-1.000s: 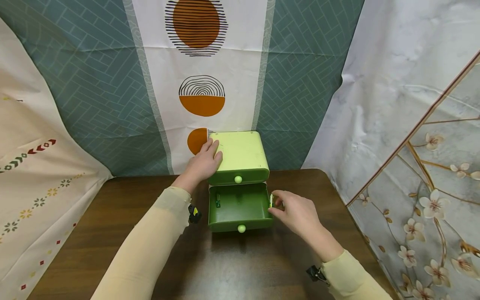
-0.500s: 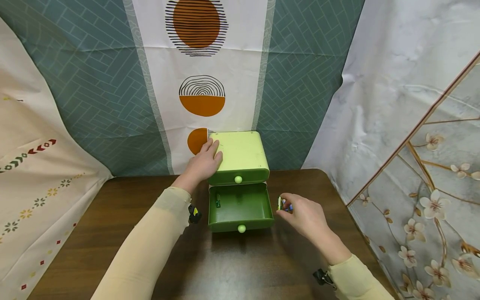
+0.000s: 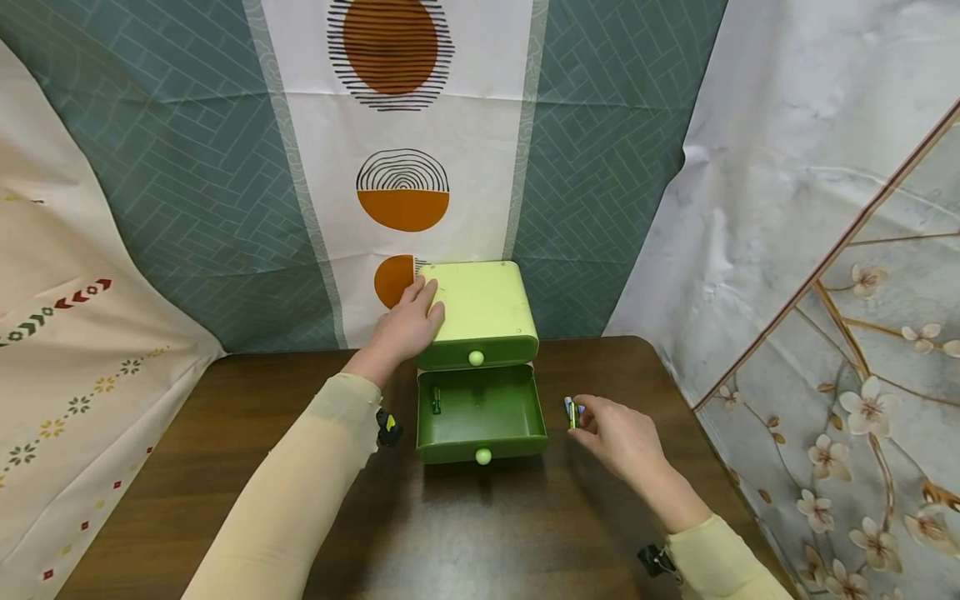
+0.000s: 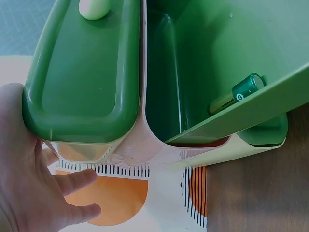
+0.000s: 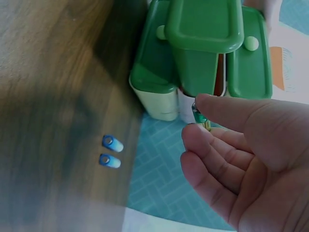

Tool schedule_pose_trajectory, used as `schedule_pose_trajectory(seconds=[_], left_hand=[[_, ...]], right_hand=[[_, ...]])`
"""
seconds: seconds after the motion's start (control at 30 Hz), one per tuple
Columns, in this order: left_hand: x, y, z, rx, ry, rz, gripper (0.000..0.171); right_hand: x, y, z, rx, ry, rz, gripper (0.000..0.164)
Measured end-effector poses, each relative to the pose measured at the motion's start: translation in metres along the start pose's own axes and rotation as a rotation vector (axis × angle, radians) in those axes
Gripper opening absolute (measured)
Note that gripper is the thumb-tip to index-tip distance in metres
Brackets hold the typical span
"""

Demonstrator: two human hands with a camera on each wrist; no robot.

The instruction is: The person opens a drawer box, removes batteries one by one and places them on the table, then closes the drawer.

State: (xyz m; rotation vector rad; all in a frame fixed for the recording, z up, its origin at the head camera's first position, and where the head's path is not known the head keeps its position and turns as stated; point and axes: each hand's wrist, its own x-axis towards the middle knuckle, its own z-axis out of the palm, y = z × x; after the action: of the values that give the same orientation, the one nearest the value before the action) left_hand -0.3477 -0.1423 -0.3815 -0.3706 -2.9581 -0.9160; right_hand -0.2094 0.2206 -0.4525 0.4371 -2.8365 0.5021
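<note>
My left hand (image 3: pixel 408 325) rests on the left edge of a pale green drawer cabinet (image 3: pixel 487 300), fingers spread along its top and side. The cabinet's middle drawer (image 3: pixel 482 452) is pulled out. Inside it, at the left wall, lies a green battery (image 4: pixel 247 88). To the right of the drawer, my right hand (image 3: pixel 618 433) pinches another green battery (image 5: pixel 199 115) upright between thumb and fingertips; the fingers partly cover it. Just beyond that hand, two blue batteries (image 5: pixel 111 143) sit side by side on the table, mostly hidden in the head view.
The brown wooden table (image 3: pixel 465 533) carries the cabinet near its back edge. The top drawer (image 3: pixel 450 357) and bottom drawer (image 5: pixel 157 67) are closed. Patterned cloths hang behind and at both sides, with a flowered cloth (image 3: pixel 862 400) close to the right.
My right hand has moved right and slightly toward me, away from the open drawer, with the green battery still pinched. The blue batteries have come partly into sight. My left hand has stayed put.
</note>
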Motion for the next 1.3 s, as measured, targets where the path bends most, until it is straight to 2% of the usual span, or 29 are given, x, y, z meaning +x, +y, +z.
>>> schedule_pose_trajectory(seconds=[0.6, 1.03, 1.3], left_hand=[[0.002, -0.002, 0.001, 0.001, -0.006, -0.007, 0.069], [0.002, -0.001, 0.001, 0.012, 0.0, -0.003, 0.069], [0.002, 0.0, 0.001, 0.007, -0.001, -0.008, 0.069]], right_hand=[[-0.003, 0.022, 0.021, -0.055, -0.195, 0.058, 0.038], [-0.002, 0.031, 0.037, -0.067, -0.235, 0.076, 0.037], [-0.001, 0.032, 0.044, -0.077, -0.227, 0.075, 0.039]])
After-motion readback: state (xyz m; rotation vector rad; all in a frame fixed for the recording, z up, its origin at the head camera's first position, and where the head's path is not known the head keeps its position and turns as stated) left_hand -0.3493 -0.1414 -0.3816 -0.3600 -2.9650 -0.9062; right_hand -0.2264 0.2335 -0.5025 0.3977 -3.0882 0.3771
